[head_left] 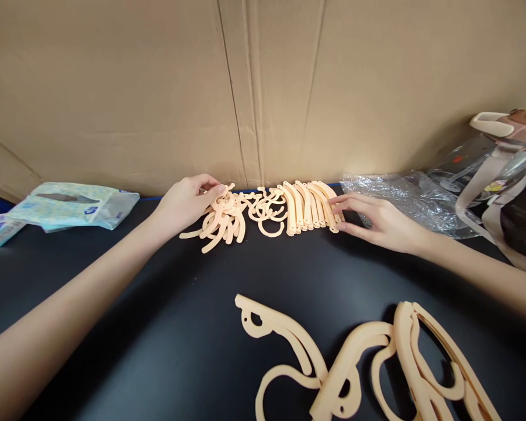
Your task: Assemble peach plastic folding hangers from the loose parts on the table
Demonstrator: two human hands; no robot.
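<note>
My left hand (pixel 190 202) reaches to a loose pile of thin peach-coloured hanger pieces (pixel 223 222), its thumb and fingers closed on one small curved piece at the top. At the right end of a row of thicker curved hanger arms (pixel 304 204), my right hand (pixel 381 222) has its thumb and fingers around the end arm. Between pile and row lie several hanger hooks (pixel 272 225), partly overlapping. Nearer to me, folding plastic hangers (pixel 346 356) in the same colour lie on the black table, some cut off by the lower edge.
A tall cardboard wall (pixel 158 88) stands behind the table (pixel 166 327). At left is a pack of tissues (pixel 70 204). Crumpled clear plastic wrap (pixel 390 187) lies behind my right hand, beside a bottle with a strap and a pinkish lid (pixel 517 126).
</note>
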